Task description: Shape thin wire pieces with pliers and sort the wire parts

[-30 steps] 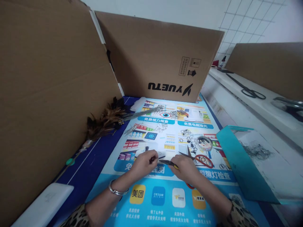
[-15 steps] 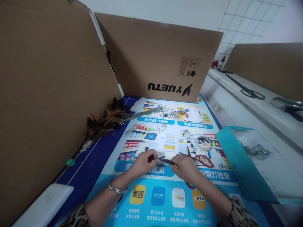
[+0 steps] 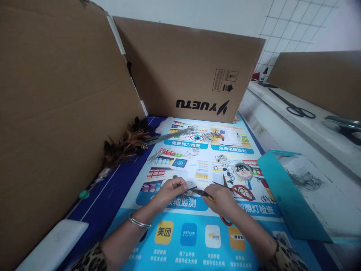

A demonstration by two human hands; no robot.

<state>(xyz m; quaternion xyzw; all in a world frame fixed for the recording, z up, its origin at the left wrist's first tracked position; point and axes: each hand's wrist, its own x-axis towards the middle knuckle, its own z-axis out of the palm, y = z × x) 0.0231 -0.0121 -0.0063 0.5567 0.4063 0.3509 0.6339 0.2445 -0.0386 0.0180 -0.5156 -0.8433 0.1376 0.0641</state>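
Note:
My right hand point(image 3: 221, 196) is closed around pliers point(image 3: 200, 192) with dark jaws and a yellow-and-black handle. Their tip points left, toward my left hand point(image 3: 175, 187), which is closed in a pinch with a bracelet on its wrist. Thin silvery wire point(image 3: 186, 194) shows at its fingertips, close to the jaws; whether the jaws grip it is too small to tell. Red-handled scissors point(image 3: 243, 192) lie just right of my right hand. Beyond them are small black rings point(image 3: 229, 174) and a round container point(image 3: 244, 171) with a cartoon face.
A bundle of straight wires point(image 3: 175, 134) lies at the back beside brown feathers point(image 3: 126, 139). Cardboard panels point(image 3: 169, 64) stand at the back and left. On the right, a teal box point(image 3: 284, 195) holds tangled wire. Black scissors point(image 3: 296, 109) rest on the white ledge.
My left hand has turned a little, its fingers now lower and curled over, and more of the wire shows below them. My right hand and the pliers have hardly moved.

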